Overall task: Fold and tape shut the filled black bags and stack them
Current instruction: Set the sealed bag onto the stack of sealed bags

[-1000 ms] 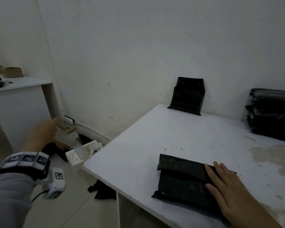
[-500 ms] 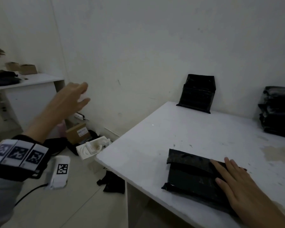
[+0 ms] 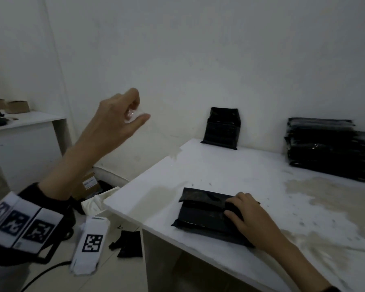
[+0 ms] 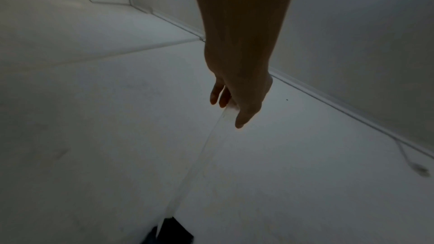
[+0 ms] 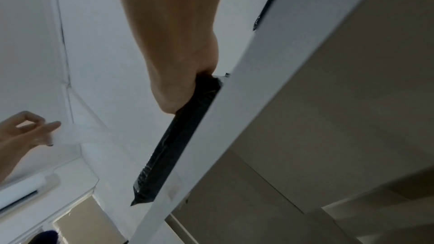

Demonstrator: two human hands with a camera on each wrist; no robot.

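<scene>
A folded black bag (image 3: pixel 202 211) lies near the front edge of the white table (image 3: pixel 230 173). My right hand (image 3: pixel 236 207) rests on its right end, fingers curled over the folded flap; the right wrist view shows this bag (image 5: pixel 178 140) edge-on under my palm. My left hand (image 3: pixel 135 110) is raised left of the table and pinches one end of a clear tape strip (image 3: pixel 162 137). The tape strip (image 4: pixel 187 173) runs from my fingers (image 4: pixel 241 120) down toward the table. A stack of black bags (image 3: pixel 325 148) sits at the back right.
One black bag (image 3: pixel 221 127) leans upright against the wall at the table's back. A white side table (image 3: pixel 25 123) with cardboard boxes (image 3: pixel 17 106) stands at the left. On the floor lie a cardboard box (image 3: pixel 91 184), white packaging (image 3: pixel 93 204) and a black scrap (image 3: pixel 129 243).
My left hand rose from low near the floor to chest height and now pinches a clear tape strip. My right hand's fingers went from flat to curled on the bag.
</scene>
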